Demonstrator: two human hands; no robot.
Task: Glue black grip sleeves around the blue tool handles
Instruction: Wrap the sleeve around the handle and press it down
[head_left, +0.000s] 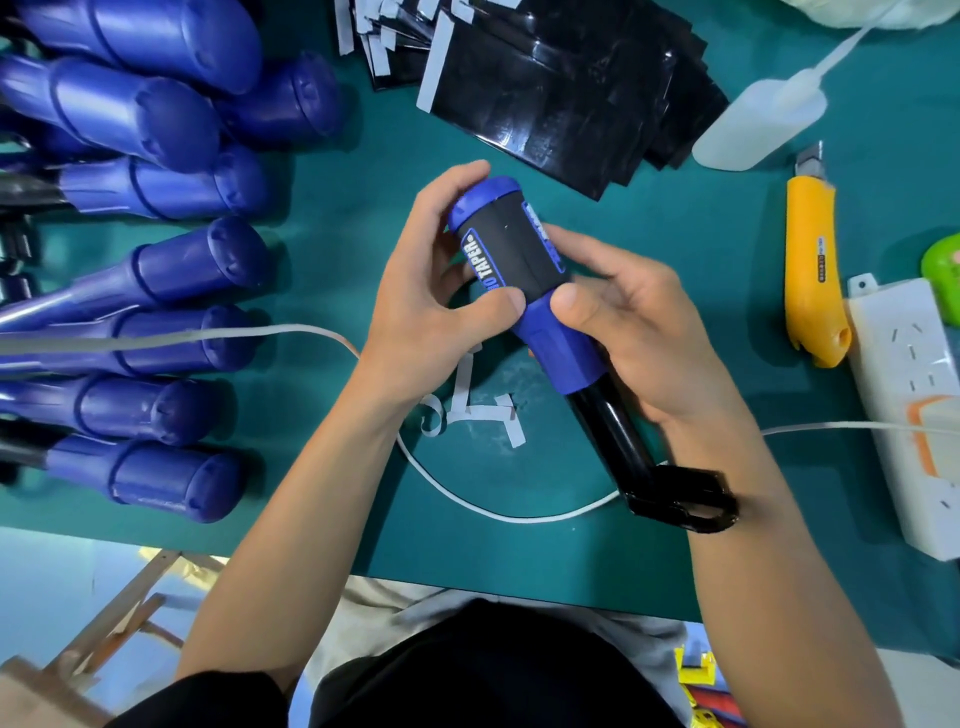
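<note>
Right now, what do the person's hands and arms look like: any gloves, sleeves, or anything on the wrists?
No gloves: the left hand and right hand are bare, with no ring, watch or band showing. The left forearm and right forearm are uncovered. A black sleeve starts high on the left arm; none shows on the right.

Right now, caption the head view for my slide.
Left hand and right hand press a black grip sleeve around a blue tool handle over a green mat.
</note>
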